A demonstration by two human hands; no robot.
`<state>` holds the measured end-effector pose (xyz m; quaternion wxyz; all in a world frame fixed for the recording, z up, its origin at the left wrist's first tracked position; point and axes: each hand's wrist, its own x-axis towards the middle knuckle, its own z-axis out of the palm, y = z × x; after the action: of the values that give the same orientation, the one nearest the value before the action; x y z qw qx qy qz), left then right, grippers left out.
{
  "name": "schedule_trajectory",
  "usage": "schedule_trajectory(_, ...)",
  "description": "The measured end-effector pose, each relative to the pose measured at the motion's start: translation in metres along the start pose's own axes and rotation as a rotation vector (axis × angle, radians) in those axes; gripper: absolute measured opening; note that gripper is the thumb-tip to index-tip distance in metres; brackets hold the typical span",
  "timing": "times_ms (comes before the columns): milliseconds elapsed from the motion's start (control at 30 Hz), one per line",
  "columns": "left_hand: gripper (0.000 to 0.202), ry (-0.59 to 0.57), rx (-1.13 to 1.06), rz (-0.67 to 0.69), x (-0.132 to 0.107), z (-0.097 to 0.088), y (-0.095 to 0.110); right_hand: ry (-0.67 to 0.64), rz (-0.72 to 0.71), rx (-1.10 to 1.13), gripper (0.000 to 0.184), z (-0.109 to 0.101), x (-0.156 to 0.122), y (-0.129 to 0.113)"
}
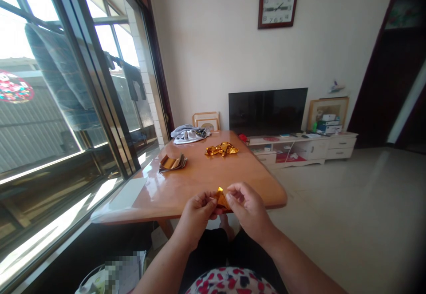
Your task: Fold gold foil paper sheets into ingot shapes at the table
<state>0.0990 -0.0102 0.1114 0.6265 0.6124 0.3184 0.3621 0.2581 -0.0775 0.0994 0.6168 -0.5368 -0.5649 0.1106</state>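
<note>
A small folded piece of gold foil paper (221,199) is pinched above the near edge of the orange wooden table (196,187). My left hand (196,214) grips its left side, and my right hand (248,209) holds its right side with curled fingers. Farther along the tabletop lies a crumpled heap of gold foil folded pieces (221,149). To its left sits a small stack of folded gold and dark paper (172,163). Both are out of reach of my fingers.
A grey cloth bundle (189,134) lies at the far table end, before framed pictures (206,121). A large window (66,107) runs along the left. At right stand a white TV cabinet (299,149) and a black television (268,111).
</note>
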Motion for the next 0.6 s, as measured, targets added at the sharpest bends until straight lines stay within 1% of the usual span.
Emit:
schedule_trajectory(67,0.034,-0.003,-0.04,-0.015,0.0,0.001,-0.001,0.059,-0.082,-0.082,0.01,0.001,-0.002,-0.004)
schedule_trajectory(133,0.034,-0.023,-0.063,-0.033,-0.001,0.001,-0.001,0.081,-0.116,-0.105,0.01,0.002,-0.002,-0.006)
schedule_trajectory(167,0.033,-0.034,-0.072,-0.041,-0.001,0.001,-0.001,0.085,-0.108,-0.095,0.011,0.002,-0.002,-0.007)
schedule_trajectory(233,0.033,-0.048,-0.081,-0.048,-0.001,0.0,-0.002,0.078,-0.047,-0.039,0.014,0.003,-0.001,-0.005)
schedule_trajectory(300,0.032,-0.054,-0.07,-0.038,-0.001,-0.002,-0.003,0.014,0.044,0.056,0.019,0.004,-0.001,-0.001)
schedule_trajectory(367,0.032,-0.065,-0.053,-0.013,0.0,-0.003,-0.004,-0.115,0.122,0.171,0.021,0.007,-0.001,0.003)
schedule_trajectory(433,0.032,-0.078,-0.042,0.017,0.0,-0.004,-0.004,-0.218,0.165,0.248,0.02,0.01,-0.003,0.005)
schedule_trajectory(500,0.032,-0.081,-0.035,0.037,0.0,-0.004,-0.004,-0.23,0.181,0.245,0.018,0.012,-0.005,0.007)
schedule_trajectory(600,0.031,-0.056,-0.04,0.049,0.0,-0.002,-0.003,-0.181,0.17,0.16,0.016,0.013,-0.006,0.005)
